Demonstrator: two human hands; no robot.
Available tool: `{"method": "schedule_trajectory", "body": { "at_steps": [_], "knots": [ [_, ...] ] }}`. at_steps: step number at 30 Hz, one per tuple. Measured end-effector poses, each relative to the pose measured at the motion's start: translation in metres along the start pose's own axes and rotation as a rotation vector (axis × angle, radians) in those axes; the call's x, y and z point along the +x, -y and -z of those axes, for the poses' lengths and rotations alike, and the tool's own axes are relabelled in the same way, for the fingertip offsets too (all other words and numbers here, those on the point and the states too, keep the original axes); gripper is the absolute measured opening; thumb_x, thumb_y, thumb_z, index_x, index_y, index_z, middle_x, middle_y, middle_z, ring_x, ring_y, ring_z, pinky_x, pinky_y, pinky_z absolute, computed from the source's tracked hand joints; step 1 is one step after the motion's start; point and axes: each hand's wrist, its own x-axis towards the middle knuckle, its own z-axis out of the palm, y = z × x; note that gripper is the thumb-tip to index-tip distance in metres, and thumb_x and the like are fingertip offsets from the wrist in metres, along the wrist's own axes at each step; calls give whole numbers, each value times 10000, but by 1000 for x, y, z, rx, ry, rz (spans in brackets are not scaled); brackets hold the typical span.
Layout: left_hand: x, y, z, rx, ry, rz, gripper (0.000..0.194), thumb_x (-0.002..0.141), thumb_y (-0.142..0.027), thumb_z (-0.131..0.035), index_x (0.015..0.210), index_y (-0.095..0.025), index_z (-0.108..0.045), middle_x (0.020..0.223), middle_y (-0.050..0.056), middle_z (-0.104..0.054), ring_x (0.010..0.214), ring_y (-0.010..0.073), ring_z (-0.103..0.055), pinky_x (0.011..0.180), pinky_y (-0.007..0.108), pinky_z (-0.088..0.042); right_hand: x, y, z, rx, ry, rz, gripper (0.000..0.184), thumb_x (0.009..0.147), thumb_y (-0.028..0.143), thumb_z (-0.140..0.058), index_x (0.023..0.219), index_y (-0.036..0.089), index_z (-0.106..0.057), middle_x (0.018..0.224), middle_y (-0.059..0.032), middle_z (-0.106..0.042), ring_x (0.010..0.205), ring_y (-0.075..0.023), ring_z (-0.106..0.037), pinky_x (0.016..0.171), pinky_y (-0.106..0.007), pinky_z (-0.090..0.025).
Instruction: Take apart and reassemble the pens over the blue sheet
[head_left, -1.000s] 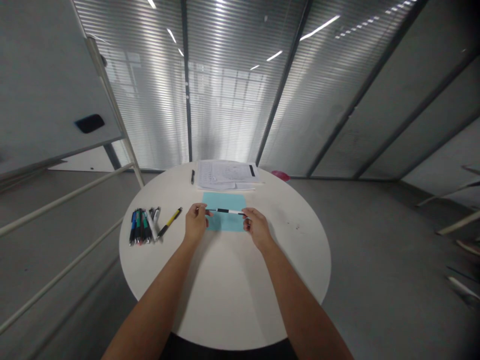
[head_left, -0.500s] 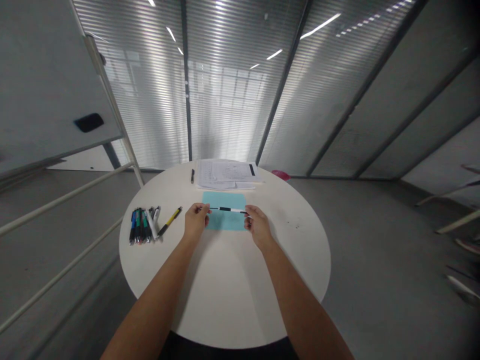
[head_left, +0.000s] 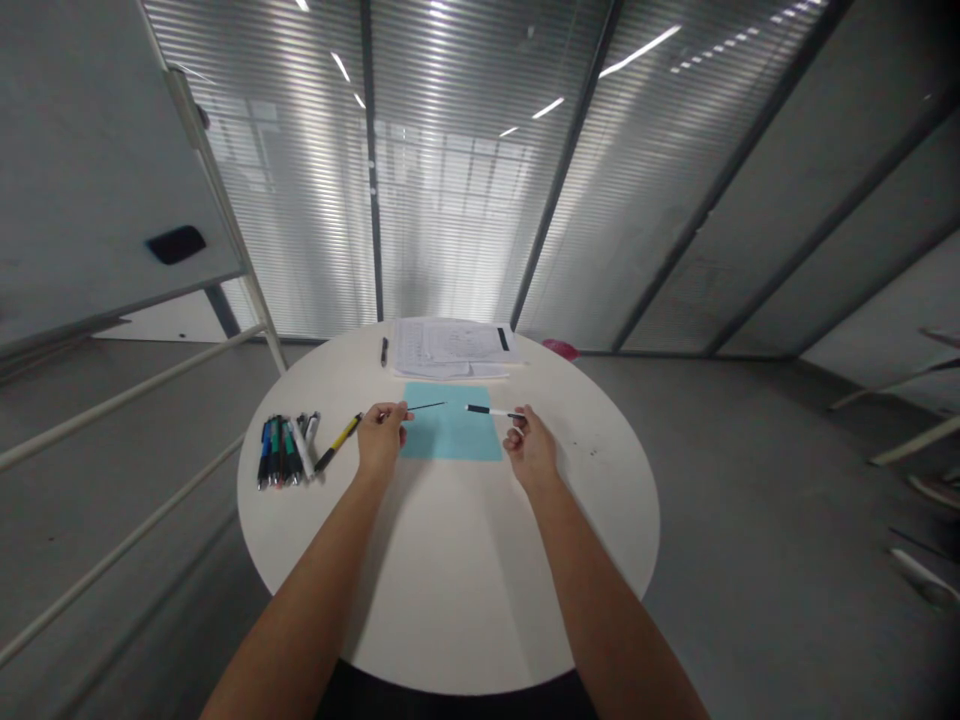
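Between the fingertips of my left hand (head_left: 382,435) is a thin dark pen refill (head_left: 427,406), its tip pointing right. My right hand (head_left: 532,445) pinches a white pen barrel with a black grip (head_left: 491,411), the grip end facing left. A gap separates the refill from the barrel. Both are held above a light blue sheet (head_left: 454,440) on the round white table (head_left: 450,560). Close to the left hand lies a yellow and black pen (head_left: 340,442).
Several pens (head_left: 285,450) lie grouped at the table's left. A stack of printed papers (head_left: 454,347) sits at the far edge, with a dark pen (head_left: 385,352) beside it. A whiteboard stand (head_left: 225,200) rises on the left, and a glass partition with blinds (head_left: 450,200) stands behind.
My hands have moved apart. The refill has come out of the barrel; the left hand went slightly left with it, and the right hand went right with the barrel.
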Motion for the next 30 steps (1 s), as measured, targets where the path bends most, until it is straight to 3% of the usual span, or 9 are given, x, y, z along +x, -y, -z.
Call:
{"method": "schedule_trajectory", "body": {
  "at_steps": [5,11,16,24,30],
  "knots": [
    [2,1,3,2,-55,-5,347,648,-442,-714,746,-162,-535,686,16,-657,371,38,-398,350,183,-280,0,0,0,-29,-38,45,293,724,485,-651,779,215,-552,576,63,-441,398,-42,-347,357,-200,-272],
    [4,10,2,119,-33,-35,292,693,-418,-677,733,-167,-534,658,6,-651,358,51,-416,343,186,-296,-9,-3,-8,-415,80,270,399,759,597,-587,714,203,-539,462,75,-401,368,-68,-362,353,-216,-256],
    [4,13,1,191,2,-35,260,718,-403,-646,734,-171,-530,630,-5,-641,352,61,-433,339,185,-294,-12,-7,-9,-601,135,358,432,791,623,-533,716,197,-528,439,80,-395,388,-82,-366,386,-213,-278],
    [0,14,-1,219,44,-58,263,731,-410,-634,742,-168,-530,651,9,-649,352,61,-444,344,187,-305,-12,-7,-7,-700,142,452,443,807,632,-496,720,199,-534,469,65,-429,455,-103,-396,461,-225,-316],
    [0,17,-1,198,61,-32,270,727,-412,-632,742,-172,-510,655,6,-645,331,65,-439,325,192,-295,-15,-4,-9,-672,104,433,466,814,651,-466,748,196,-540,455,73,-422,430,-104,-390,453,-230,-313]
  ]
}}
